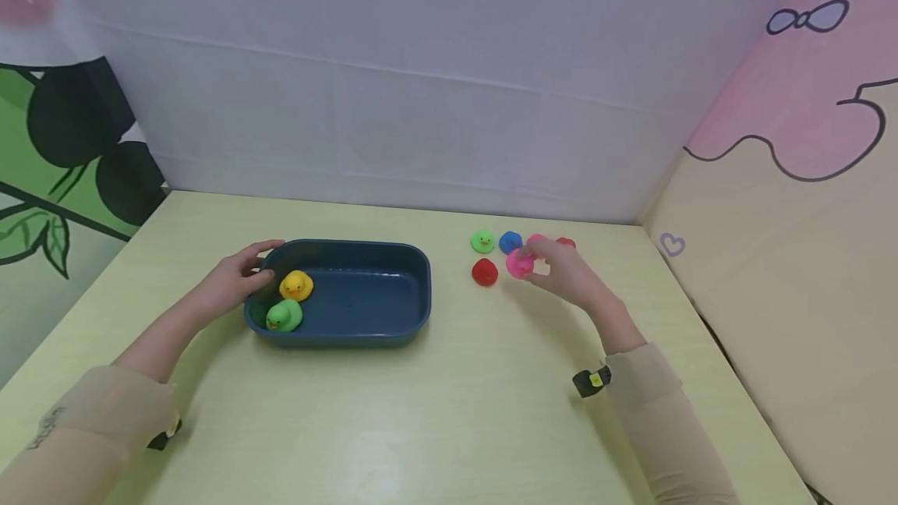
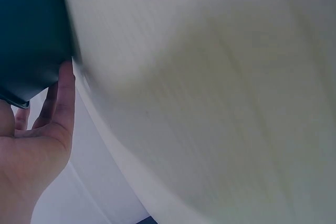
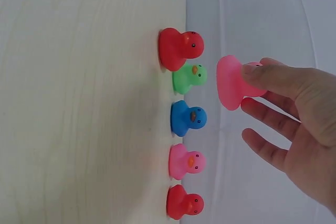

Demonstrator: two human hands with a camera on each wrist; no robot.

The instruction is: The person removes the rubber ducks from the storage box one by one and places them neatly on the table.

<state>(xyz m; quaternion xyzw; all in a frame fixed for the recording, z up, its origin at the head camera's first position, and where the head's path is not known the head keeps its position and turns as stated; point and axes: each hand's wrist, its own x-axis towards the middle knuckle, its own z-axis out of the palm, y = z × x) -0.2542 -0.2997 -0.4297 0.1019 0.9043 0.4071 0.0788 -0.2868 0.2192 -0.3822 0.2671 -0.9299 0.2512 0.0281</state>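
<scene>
Head view: pinching pink duck (image 1: 520,264) in right hand (image 1: 567,275) near far edge of counter (image 1: 421,427), well right of tray (image 1: 344,340); gripping tray's left end with left hand (image 1: 231,283).

Dark blue tray (image 1: 361,298): one. Red ducks (image 3: 185,202): two. Pink ducks (image 3: 229,85): two. Green ducks (image 1: 284,316): two. Blue duck (image 3: 184,119): one. Yellow duck (image 1: 296,285): one. Ducks altogether: eight (two inside tray, six outside). Left hand (image 1: 235,280), right hand (image 1: 567,275): one each. Table (image 1: 421,427): one.
</scene>
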